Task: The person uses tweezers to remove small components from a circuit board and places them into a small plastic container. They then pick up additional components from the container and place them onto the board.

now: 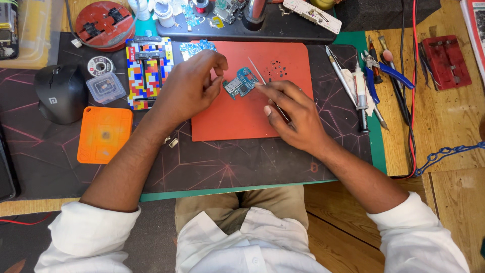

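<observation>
Wood bench (444,116) w/ dark mat (242,162), mouse (60,93), pliers (386,71).

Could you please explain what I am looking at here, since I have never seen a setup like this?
This single picture comes from a camera worn on a person's head, looking down at their own bare hands over a workbench. The left hand pinches the edge of a small blue circuit board lying on a red mat. The right hand holds fine tweezers against the board. Around them lie a black mouse, an orange pad, a multicoloured board holder and blue-handled pliers.
</observation>
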